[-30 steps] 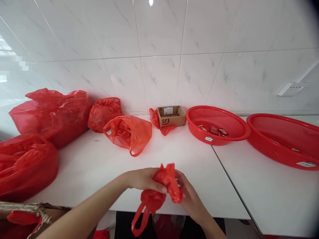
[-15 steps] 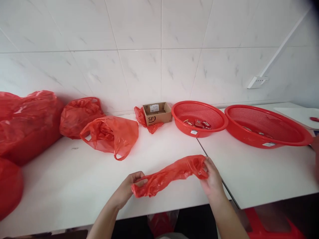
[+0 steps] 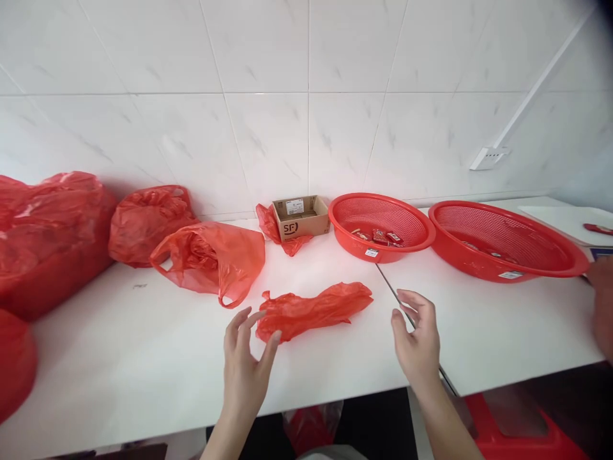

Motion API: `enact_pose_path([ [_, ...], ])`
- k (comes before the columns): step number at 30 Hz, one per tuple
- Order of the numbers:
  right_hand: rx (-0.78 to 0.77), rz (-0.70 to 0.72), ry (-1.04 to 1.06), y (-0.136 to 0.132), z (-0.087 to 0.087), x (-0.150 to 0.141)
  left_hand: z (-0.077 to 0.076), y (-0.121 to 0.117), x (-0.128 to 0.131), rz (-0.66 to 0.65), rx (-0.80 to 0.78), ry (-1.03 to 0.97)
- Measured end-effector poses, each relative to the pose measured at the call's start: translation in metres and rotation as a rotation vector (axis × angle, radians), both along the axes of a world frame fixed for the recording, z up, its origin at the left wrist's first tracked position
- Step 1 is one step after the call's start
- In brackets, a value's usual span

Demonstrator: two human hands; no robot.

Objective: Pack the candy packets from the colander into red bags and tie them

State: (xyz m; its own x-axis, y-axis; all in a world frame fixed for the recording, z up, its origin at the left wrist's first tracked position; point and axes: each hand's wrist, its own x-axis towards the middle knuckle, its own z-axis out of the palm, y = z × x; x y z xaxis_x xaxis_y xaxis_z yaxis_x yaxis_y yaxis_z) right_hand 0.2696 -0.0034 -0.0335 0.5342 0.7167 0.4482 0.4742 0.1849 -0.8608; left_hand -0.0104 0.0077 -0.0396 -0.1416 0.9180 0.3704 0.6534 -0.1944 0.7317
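A crumpled red plastic bag (image 3: 316, 310) lies stretched lengthwise on the white table (image 3: 143, 358) in front of me. My left hand (image 3: 246, 358) is at the bag's left end, fingers apart and curved; whether the fingertips touch it I cannot tell. To the right of the bag, my right hand (image 3: 417, 335) hovers over the table seam with thumb and fingers apart, holding nothing. Behind the left hand sits another red plastic bag (image 3: 239, 255), its handles loose and its mouth facing left.
Along the wall stand a small cardboard box (image 3: 306, 220) with red plastic around it, a red basket (image 3: 383, 249) with several small packets, and a larger red basket (image 3: 507, 262). Full red bags (image 3: 52, 236) fill the left side. Someone else's hand (image 3: 602, 306) shows at the right edge.
Both hands have let go of the red plastic bag, which now lies flat on the table slightly farther from me. The hands have spread open, and another person's hand has appeared at the right.
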Motion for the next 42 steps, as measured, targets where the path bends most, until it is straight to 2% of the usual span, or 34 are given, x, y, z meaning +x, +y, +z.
enact_pose_path([
  [1, 0.040, 0.071, -0.107, 0.001, 0.009, -0.009, -0.001, 0.002, 0.005, -0.010, 0.033, 0.096],
  [3, 0.033, 0.322, -0.300, 0.010, 0.022, -0.029, -0.001, 0.011, 0.012, -0.046, 0.076, 0.300],
  [5, -0.048, 0.513, -0.499, 0.027, 0.025, -0.048, 0.001, 0.023, 0.016, -0.078, 0.097, 0.465],
  [6, -0.103, 0.541, -0.607, 0.037, 0.022, -0.056, 0.002, 0.030, 0.016, -0.085, 0.103, 0.521],
  [8, -0.200, 0.521, -0.790, 0.058, 0.010, -0.065, 0.004, 0.043, 0.014, -0.108, 0.111, 0.589],
  [11, -0.246, 0.502, -0.910, 0.076, -0.010, -0.070, 0.005, 0.055, 0.008, -0.188, 0.077, 0.598],
  [13, -0.226, 0.524, -0.939, 0.077, -0.019, -0.070, 0.004, 0.057, 0.004, -0.218, 0.083, 0.600],
  [16, -0.195, 0.541, -0.976, 0.066, -0.025, -0.071, 0.003, 0.054, 0.003, -0.226, 0.177, 0.659],
  [19, -0.163, 0.572, -0.997, 0.050, -0.023, -0.072, 0.002, 0.052, 0.006, -0.283, 0.281, 0.664],
  [22, -0.187, 0.653, -0.917, 0.034, -0.015, -0.069, -0.002, 0.053, 0.007, -0.349, 0.393, 0.569],
  [26, -0.479, 0.721, -0.756, 0.022, 0.003, -0.058, -0.009, 0.053, 0.002, -0.395, 0.474, 0.481],
  [30, -0.751, 0.535, -0.935, 0.037, 0.016, -0.033, -0.009, 0.041, -0.006, -0.504, 0.508, 0.465],
  [33, -0.816, 0.412, -0.995, 0.055, 0.019, -0.010, -0.008, 0.028, -0.012, -0.562, 0.408, 0.531],
  [36, -0.841, 0.376, -0.996, 0.064, 0.017, 0.003, -0.002, 0.019, -0.013, -0.519, 0.123, 0.649],
  [38, -0.820, 0.389, -1.010, 0.063, 0.015, 0.003, 0.008, 0.016, -0.010, -0.481, 0.000, 0.669],
  [40, -0.779, 0.406, -1.027, 0.059, 0.014, -0.003, 0.018, 0.013, -0.002, -0.434, 0.026, 0.641],
  [42, -0.701, 0.420, -1.046, 0.054, 0.014, -0.013, 0.026, 0.012, 0.011, -0.341, 0.140, 0.603],
])
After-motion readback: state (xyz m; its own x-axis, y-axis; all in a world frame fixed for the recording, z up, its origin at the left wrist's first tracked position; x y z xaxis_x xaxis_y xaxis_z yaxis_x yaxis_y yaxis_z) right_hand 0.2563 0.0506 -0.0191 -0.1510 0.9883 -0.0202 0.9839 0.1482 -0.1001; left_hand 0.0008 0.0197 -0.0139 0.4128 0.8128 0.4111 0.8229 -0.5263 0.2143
